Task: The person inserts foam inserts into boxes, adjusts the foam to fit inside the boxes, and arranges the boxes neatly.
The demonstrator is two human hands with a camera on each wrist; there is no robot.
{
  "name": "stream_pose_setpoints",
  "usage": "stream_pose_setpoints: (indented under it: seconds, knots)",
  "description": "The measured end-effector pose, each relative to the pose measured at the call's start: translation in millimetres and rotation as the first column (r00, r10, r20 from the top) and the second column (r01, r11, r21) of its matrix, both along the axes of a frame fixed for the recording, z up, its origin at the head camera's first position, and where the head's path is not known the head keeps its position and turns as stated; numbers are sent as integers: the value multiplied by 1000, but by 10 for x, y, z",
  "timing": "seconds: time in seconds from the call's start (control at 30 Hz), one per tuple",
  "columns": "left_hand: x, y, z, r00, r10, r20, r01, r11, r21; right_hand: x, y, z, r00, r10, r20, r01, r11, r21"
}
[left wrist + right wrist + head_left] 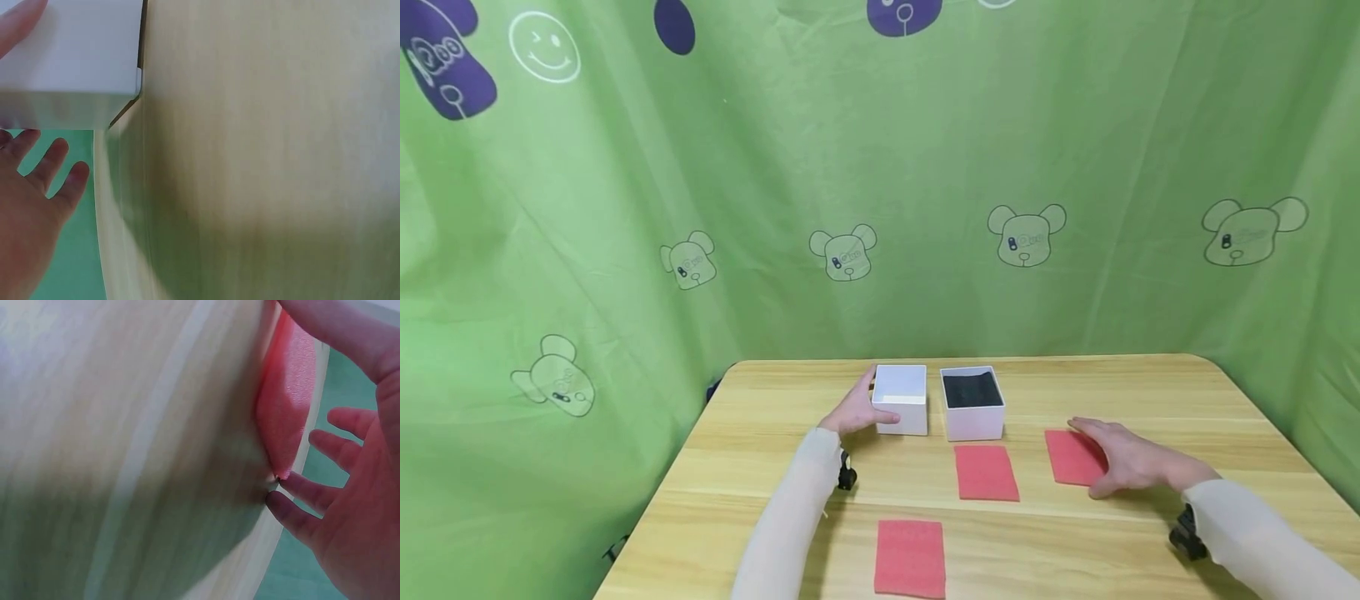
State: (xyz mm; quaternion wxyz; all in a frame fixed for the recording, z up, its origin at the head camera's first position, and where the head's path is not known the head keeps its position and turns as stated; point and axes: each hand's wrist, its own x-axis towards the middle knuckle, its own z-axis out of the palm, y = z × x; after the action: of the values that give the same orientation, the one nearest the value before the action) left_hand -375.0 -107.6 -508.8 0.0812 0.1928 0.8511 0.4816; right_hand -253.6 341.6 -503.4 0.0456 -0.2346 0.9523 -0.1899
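Observation:
My left hand (853,410) holds an open white box (902,417) near the table's back edge. Its thumb lies across the front face and the fingers reach along the left side. Close up in the left wrist view, some fingertips stand apart from the box (69,62). At the right, my right hand (1129,458) spans a flat red sheet (1071,458), soft like foam or cloth. The thumb is by the near edge and the fingers by the far edge. In the right wrist view a fingertip touches the corner of that red sheet (289,406).
A second white box (974,423) stands right of the held one, with folded black material (972,390) inside. Another red sheet (987,472) lies in front of it, and one more red sheet (911,558) lies nearer. A green curtain (925,158) hangs behind the wooden table (760,500).

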Motion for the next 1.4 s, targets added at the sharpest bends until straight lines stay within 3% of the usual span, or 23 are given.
stream_pose_setpoints:
  seconds: [0.13, 0.43, 0.67, 0.9, 1.13, 1.4]
  knots:
    - [-9, -2, -6, 1000, -13, 11, 12, 1000, 22, -17, 1, -17, 999, -14, 29, 14, 1000, 11]
    - [-7, -31, -10, 1000, -14, -6, 14, 1000, -15, -41, -19, -31, 999, -17, 38, 16, 1000, 18]
    - [41, -50, -6, 999, -32, 12, 32, 999, -34, -44, -33, -54, 1000, 0, -2, 0, 999, 50]
    - [77, -61, 19, 999, -35, 13, 36, 995, -88, -27, -49, -71, 999, -32, -28, 34, 998, 59]
    - [92, -68, 48, 999, -32, 25, 33, 997, -75, -32, -50, -55, 999, -28, -35, 31, 997, 73]
    - [111, -91, 53, 999, -34, 38, 37, 998, -59, -34, -62, -44, 995, -31, -98, 36, 998, 50]
